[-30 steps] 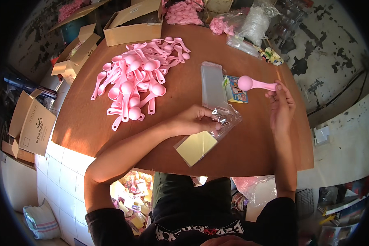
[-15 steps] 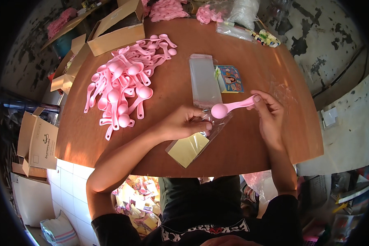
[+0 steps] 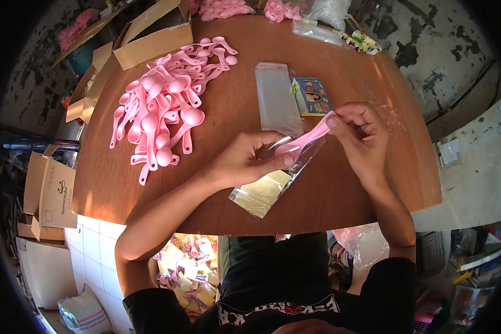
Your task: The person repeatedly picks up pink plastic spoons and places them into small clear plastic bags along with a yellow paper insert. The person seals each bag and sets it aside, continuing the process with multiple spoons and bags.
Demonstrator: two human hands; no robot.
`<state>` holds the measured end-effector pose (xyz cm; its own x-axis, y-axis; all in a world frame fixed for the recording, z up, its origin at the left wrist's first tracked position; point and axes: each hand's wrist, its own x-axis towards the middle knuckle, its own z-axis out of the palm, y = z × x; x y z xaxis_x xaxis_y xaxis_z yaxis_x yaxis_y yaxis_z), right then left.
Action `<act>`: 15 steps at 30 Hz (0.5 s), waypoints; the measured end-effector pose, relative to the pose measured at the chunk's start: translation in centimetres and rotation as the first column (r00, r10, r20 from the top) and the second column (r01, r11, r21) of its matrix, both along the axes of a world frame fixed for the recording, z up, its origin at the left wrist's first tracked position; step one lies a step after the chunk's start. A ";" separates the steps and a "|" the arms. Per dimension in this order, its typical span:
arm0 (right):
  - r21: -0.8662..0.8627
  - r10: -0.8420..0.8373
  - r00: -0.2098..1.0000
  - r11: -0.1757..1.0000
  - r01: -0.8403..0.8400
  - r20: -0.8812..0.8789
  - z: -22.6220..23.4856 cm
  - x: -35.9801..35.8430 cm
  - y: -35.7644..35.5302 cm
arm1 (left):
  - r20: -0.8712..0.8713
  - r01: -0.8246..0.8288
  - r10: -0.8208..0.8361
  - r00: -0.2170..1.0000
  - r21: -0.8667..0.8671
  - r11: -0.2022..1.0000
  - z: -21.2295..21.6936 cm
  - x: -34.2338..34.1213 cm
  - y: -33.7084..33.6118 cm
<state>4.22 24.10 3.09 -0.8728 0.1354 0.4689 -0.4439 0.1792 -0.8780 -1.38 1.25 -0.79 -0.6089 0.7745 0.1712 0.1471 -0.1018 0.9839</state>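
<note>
Pink spoon (image 3: 307, 141), handle (image 3: 319, 130) pinched by right hand (image 3: 363, 139), adjoins left hand (image 3: 250, 158) holding clear bag (image 3: 296, 171).

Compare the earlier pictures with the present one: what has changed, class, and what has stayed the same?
The right hand has brought the pink spoon leftward and toward the body, so its bowl now meets the clear bag at the left hand. Neither hand has let go. The spoon pile and stacked clear sleeves stayed on the table.

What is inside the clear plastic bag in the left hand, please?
A yellow card shows; the left hand hides part of the bag near the pink plastic spoon.
</note>
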 end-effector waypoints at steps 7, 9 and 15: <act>0.399 0.041 0.947 0.912 0.094 -0.317 4.3 -1.1 -3.3 | 0.001 -0.073 0.073 0.997 0.065 0.995 1.4 -0.4 -0.9; 0.467 0.047 0.933 0.874 0.135 -0.357 5.2 -1.4 -4.1 | -0.006 -0.093 0.094 0.996 0.083 0.992 1.7 -0.5 -1.1; 0.516 0.110 0.973 0.857 0.011 -0.203 5.3 -2.2 -4.6 | 0.001 -0.103 0.105 0.995 0.168 0.980 1.4 -0.4 -1.3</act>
<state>1.99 19.50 8.41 -0.7397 -0.2163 0.6372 -0.6323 0.5474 -0.5482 -1.82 -0.04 0.62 -0.6828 0.6670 0.2983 0.1732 -0.2489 0.9529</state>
